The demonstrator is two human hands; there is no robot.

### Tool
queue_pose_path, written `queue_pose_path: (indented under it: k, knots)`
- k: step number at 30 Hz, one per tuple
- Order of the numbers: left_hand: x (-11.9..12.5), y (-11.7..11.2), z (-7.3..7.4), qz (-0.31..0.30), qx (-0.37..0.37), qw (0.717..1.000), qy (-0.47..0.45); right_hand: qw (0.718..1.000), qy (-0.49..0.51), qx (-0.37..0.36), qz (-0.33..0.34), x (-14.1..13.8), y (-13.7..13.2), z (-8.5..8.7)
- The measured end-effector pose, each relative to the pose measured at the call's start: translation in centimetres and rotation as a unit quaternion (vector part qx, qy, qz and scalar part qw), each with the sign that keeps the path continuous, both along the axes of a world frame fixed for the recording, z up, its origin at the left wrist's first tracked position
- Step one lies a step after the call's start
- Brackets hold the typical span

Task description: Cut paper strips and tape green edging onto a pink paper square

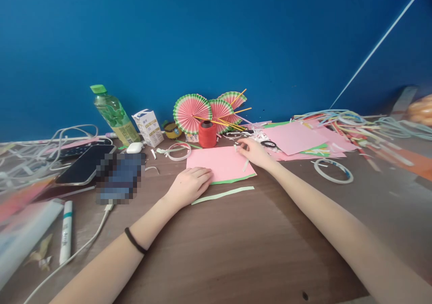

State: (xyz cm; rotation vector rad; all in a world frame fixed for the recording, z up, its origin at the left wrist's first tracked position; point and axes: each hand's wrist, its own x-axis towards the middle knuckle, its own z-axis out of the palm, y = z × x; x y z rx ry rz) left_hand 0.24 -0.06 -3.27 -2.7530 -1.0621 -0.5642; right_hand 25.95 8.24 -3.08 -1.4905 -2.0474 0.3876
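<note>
A pink sheet of paper (222,163) lies on a green sheet on the brown table (236,241). My left hand (189,184) rests on the pink sheet's near left corner, fingers curled and pressed down on it. My right hand (254,152) is at the sheet's far right edge, fingers pinched around a small white strip (245,165). A loose green paper strip (223,194) lies just in front of the sheet.
A red thread spool (207,134) and watermelon paper fans (192,112) stand behind the sheet. A green bottle (114,115), small carton (148,127), phone (86,163), cables and a marker (66,237) are at left. Tape rings (333,170), pink sheets (297,138) and paper strips are at right.
</note>
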Motion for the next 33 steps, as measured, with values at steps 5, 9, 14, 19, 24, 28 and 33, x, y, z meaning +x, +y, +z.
queue_pose_path:
  k: [5, 9, 14, 19, 24, 28, 33]
  knots:
    - [0.5, -0.3, 0.7, -0.006, -0.110, 0.992, -0.065, 0.999, -0.039, 0.011, 0.018, -0.4, 0.2, -0.7]
    - [0.7, -0.4, 0.9, -0.003, -0.174, 0.983, -0.059, 0.997, -0.071, 0.034, 0.016, -0.3, 0.0, -0.4]
    - [0.1, -0.2, 0.9, 0.022, -0.215, 0.976, -0.031, 1.000, 0.006, 0.024, 0.006, -0.3, -0.4, 0.5]
    - [-1.0, 0.3, 1.8, 0.041, -0.233, 0.971, 0.013, 0.960, 0.167, -0.154, 0.162, -0.2, -1.5, 2.8]
    - [-1.7, 0.4, 2.8, 0.072, -0.274, 0.958, 0.039, 0.892, 0.117, -0.314, 0.304, -0.4, -3.2, 5.3]
    - [-0.9, -0.1, 2.5, 0.078, -0.263, 0.962, 0.008, 0.896, 0.101, -0.321, 0.291, -1.1, -4.0, 5.9]
    - [-0.4, -0.3, 2.0, 0.089, -0.245, 0.965, 0.043, 0.887, 0.096, -0.371, 0.257, -1.4, -4.2, 5.5]
